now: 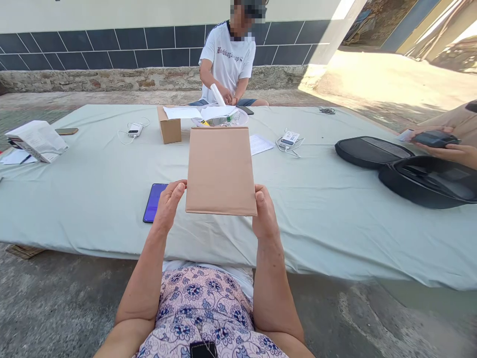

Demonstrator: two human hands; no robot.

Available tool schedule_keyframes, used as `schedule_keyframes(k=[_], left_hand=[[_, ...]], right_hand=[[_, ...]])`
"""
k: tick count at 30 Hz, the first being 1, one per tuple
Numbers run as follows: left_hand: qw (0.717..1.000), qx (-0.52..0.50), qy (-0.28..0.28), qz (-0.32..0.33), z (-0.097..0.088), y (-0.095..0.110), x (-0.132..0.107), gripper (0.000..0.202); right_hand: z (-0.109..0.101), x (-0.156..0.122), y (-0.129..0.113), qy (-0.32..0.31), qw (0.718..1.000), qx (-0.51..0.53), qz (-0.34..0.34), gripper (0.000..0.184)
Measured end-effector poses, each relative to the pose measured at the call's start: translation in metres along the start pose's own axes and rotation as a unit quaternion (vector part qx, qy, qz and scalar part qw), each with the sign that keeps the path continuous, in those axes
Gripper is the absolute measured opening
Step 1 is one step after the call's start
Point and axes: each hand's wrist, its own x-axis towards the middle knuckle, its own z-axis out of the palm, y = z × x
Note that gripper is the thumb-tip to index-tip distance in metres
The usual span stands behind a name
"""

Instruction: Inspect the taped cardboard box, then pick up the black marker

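Note:
I hold a flat brown paper bag [220, 170] upright in front of me, over the pale green sheet [93, 199]. My left hand [168, 205] grips its lower left corner, thumb on the front. Its lower right corner is pinched by my right hand [265, 214] in the same way. A phone with a purple screen [153, 201] lies on the sheet just left of my left hand.
A person in a white T-shirt [228, 59] sits across, hands near a small brown box [169, 128], papers and a bowl [223, 118]. Another person's hands [447, 146] hold a dark device at right, above an open black case [406, 169]. A white box [37, 140] and chargers lie around.

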Motion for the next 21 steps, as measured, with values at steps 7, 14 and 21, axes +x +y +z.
schedule_keyframes(k=[7, 14, 21], left_hand=[[0.999, -0.035, -0.037, -0.011, -0.003, 0.003, -0.001, 0.053], [0.997, -0.04, -0.07, -0.016, -0.008, -0.003, 0.0, 0.048], [0.997, -0.056, -0.05, -0.024, -0.007, -0.004, 0.002, 0.044]], right_hand=[[-0.001, 0.0, -0.004, -0.034, 0.999, 0.034, 0.021, 0.053], [-0.009, 0.0, 0.0, -0.086, 0.996, 0.029, 0.024, 0.069], [-0.01, 0.001, -0.001, -0.092, 0.995, 0.032, 0.004, 0.06]])
